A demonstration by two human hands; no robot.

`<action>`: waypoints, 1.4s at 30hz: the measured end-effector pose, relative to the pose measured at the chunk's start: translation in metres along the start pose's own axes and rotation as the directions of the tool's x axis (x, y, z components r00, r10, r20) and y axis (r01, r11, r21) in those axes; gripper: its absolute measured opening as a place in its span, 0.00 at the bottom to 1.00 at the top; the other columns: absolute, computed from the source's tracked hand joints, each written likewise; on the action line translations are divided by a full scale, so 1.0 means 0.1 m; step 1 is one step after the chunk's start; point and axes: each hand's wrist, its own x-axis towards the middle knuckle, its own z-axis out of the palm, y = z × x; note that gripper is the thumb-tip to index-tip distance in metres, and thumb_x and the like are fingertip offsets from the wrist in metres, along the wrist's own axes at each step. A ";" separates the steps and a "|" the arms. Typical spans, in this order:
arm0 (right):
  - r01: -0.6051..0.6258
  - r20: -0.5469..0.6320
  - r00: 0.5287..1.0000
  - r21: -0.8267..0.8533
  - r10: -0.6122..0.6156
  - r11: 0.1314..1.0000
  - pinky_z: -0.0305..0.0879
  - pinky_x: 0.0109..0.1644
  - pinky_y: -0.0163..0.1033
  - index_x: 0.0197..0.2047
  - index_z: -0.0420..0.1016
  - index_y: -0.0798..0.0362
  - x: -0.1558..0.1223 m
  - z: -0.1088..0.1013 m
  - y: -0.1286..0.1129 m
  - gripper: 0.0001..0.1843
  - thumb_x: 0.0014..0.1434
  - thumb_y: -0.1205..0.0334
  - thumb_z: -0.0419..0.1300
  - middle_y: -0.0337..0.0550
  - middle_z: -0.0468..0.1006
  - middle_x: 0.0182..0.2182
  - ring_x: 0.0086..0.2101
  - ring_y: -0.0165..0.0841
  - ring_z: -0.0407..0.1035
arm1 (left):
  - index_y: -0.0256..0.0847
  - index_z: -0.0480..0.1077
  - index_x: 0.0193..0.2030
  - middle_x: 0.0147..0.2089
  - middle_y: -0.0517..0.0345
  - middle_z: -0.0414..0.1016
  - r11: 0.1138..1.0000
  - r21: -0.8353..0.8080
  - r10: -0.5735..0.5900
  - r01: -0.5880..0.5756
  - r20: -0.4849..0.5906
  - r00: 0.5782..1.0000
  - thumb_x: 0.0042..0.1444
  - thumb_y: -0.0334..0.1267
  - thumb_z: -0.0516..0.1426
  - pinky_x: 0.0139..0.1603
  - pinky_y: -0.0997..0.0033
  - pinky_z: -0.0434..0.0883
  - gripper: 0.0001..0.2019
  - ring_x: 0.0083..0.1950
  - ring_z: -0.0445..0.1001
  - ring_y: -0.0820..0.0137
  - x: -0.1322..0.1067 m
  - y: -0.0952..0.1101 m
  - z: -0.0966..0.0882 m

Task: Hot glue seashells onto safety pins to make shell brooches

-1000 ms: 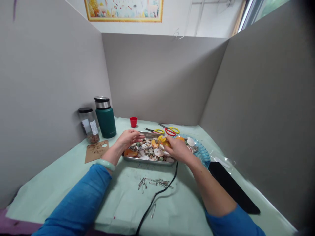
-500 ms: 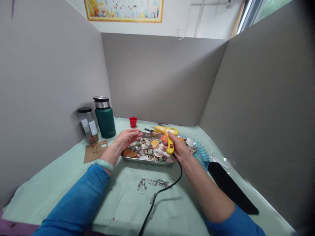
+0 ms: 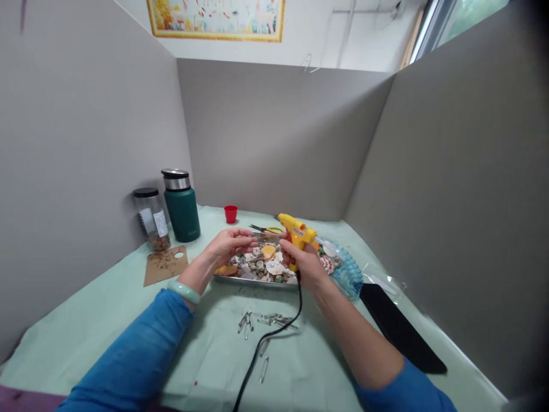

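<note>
My right hand (image 3: 309, 266) is wrapped round the handle of a yellow glue gun (image 3: 297, 233), its nozzle tilted up and to the left. A black cord (image 3: 256, 350) trails from the handle over the cloth. Across from it, my left hand (image 3: 228, 246) hovers over the left part of a metal tray (image 3: 253, 280), thumb and fingers pinched. Whatever they hold is too small to make out. Many shells (image 3: 274, 267) fill the tray under both hands. Beyond the tray lies a yellow-handled cutting tool (image 3: 274, 230), partly hidden.
Metal pins (image 3: 274, 320) lie on the cloth in front. A blue shell-shaped dish (image 3: 354, 274) with shells and a black flat object (image 3: 401, 329) are at right. At left stand a green flask (image 3: 182, 214), a jar (image 3: 151, 220) and a brown card (image 3: 165, 266); a red cup (image 3: 230, 214) stands behind.
The glue gun has turned in my right hand, its nozzle swinging up and rightward. My left hand has shifted slightly right, over the tray. The cord has moved left.
</note>
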 end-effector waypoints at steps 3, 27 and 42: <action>0.039 -0.067 0.997 -0.071 -0.044 0.997 0.55 0.20 0.30 0.40 0.70 0.53 0.01 0.02 0.09 0.15 0.50 0.58 0.64 0.30 0.64 0.17 0.18 0.24 0.57 | 0.33 0.71 0.38 0.37 0.46 0.80 0.999 0.028 -0.020 0.018 0.078 0.997 0.47 0.28 0.64 0.38 0.72 0.75 0.10 0.37 0.79 0.67 -0.03 -0.05 0.12; 0.063 -0.049 0.996 -0.139 -0.070 0.988 0.65 0.28 0.35 0.42 0.69 0.56 0.02 0.06 0.19 0.19 0.48 0.58 0.64 0.36 0.71 0.26 0.23 0.27 0.66 | 0.30 0.73 0.36 0.32 0.47 0.79 0.999 0.039 -0.007 0.002 0.138 0.990 0.48 0.35 0.65 0.31 0.76 0.73 0.11 0.29 0.78 0.71 -0.12 -0.10 0.35; 0.193 -0.066 0.975 -0.214 -0.212 0.958 0.66 0.36 0.38 0.43 0.69 0.54 -0.01 0.05 0.17 0.18 0.50 0.58 0.62 0.39 0.71 0.30 0.30 0.31 0.67 | 0.31 0.73 0.36 0.28 0.48 0.79 0.997 0.062 0.033 -0.041 0.130 0.991 0.44 0.33 0.67 0.34 0.74 0.73 0.12 0.30 0.78 0.70 -0.12 -0.11 0.39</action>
